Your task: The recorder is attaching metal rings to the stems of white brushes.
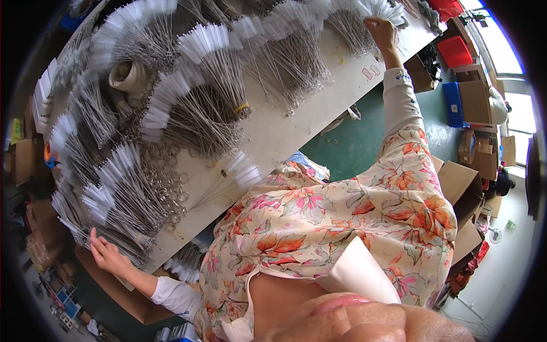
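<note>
In the head view, brushes (213, 114) cover much of the table (279, 134) from 8 to 1 o'clock. The left hand (110, 257) is at their edge at 8, the right hand (383, 35) at 1; I cannot tell whether either's fingers grip one. Overlapping stems could snag and drag neighbours off the edge. Rings (171, 171) clutter 9, a roll (137, 77) blocks 10, and a carton (117, 293) sits below at 8.
</note>
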A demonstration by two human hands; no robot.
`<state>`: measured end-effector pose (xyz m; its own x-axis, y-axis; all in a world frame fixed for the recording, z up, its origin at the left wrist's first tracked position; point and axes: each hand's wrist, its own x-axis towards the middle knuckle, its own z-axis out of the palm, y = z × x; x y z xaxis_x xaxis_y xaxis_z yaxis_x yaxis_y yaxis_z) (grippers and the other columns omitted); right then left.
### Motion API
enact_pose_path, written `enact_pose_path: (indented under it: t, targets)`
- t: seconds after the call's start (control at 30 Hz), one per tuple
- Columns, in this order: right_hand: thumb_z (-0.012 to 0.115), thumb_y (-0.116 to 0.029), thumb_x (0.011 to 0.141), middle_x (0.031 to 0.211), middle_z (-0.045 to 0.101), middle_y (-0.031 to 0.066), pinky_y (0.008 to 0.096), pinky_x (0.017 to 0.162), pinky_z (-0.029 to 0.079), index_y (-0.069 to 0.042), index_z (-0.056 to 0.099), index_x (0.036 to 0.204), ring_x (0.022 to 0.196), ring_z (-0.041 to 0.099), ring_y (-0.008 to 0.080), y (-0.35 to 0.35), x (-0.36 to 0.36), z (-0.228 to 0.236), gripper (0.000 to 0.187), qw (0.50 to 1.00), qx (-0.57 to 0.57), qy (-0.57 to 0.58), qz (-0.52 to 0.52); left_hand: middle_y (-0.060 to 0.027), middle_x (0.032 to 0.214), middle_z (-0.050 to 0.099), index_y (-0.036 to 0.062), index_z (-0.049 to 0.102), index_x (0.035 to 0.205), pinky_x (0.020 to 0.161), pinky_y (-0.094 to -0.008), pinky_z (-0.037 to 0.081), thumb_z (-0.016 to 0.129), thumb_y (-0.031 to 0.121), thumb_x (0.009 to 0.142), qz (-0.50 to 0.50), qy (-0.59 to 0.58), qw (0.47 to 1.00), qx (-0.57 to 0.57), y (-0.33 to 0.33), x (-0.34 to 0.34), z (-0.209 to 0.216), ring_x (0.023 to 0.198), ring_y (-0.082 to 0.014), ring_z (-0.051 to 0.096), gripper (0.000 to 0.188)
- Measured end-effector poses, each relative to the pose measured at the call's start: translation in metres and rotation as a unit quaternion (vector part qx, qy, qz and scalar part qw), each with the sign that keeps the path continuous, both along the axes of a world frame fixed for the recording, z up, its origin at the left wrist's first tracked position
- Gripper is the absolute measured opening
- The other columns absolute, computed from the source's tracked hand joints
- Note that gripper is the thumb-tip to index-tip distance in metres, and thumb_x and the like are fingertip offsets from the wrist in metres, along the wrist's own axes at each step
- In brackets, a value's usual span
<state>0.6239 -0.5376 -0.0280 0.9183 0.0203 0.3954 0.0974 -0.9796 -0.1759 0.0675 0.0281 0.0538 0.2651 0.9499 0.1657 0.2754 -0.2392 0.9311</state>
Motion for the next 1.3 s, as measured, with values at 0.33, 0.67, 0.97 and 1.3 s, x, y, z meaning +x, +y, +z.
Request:
enact_pose_path:
  t: [0.33,0.67,0.97,1.3]
  targets:
    - [0.049,-0.014,0.087,0.064,0.049,-0.0011,0.0218,0.054,0.040,-0.005,0.054,0.076,0.057,0.046,0.0090,0.120,-0.030,0.144,0.016,0.752,0.382,0.098,0.529,0.0010,0.072,0.043,-0.0061,0.060,0.099,0.050,-0.0178,0.027,0.050,0.020,0.091,-0.123,-0.154,0.972,-0.127,-0.045,0.043,-0.002,0.060,-0.0048,0.034,0.029]
    - [0.055,-0.014,0.088,0.116,0.050,0.0106,0.0292,0.079,0.046,-0.003,0.054,0.108,0.097,0.052,0.0190,0.322,-0.309,0.103,0.023,0.495,0.494,0.402,0.591,-0.0067,0.085,0.057,0.0067,0.056,0.112,0.055,-0.0266,0.045,0.054,0.007,0.087,-0.344,-0.164,0.905,0.189,-0.145,0.158,-0.014,0.068,-0.0133,0.055,0.025]
    - [0.051,-0.022,0.092,0.097,0.062,0.0084,0.0290,0.081,0.047,-0.003,0.060,0.104,0.093,0.056,0.0131,0.319,-0.298,0.057,0.024,0.322,0.657,0.545,0.410,-0.0185,0.104,0.051,-0.0058,0.054,0.094,0.069,-0.0277,0.055,0.057,-0.006,0.081,-0.390,-0.123,0.848,0.336,-0.148,0.146,-0.014,0.075,-0.0235,0.064,0.014]
    - [0.058,-0.007,0.081,0.081,0.066,0.0049,0.0251,0.060,0.048,-0.004,0.064,0.092,0.071,0.061,0.0097,0.307,-0.300,0.086,0.013,0.599,0.249,0.449,0.615,-0.0192,0.136,0.030,-0.0019,0.019,0.137,0.096,-0.0415,0.037,0.081,0.040,0.058,-0.424,-0.200,0.851,0.238,-0.112,0.124,0.006,0.118,-0.0300,0.041,0.108]
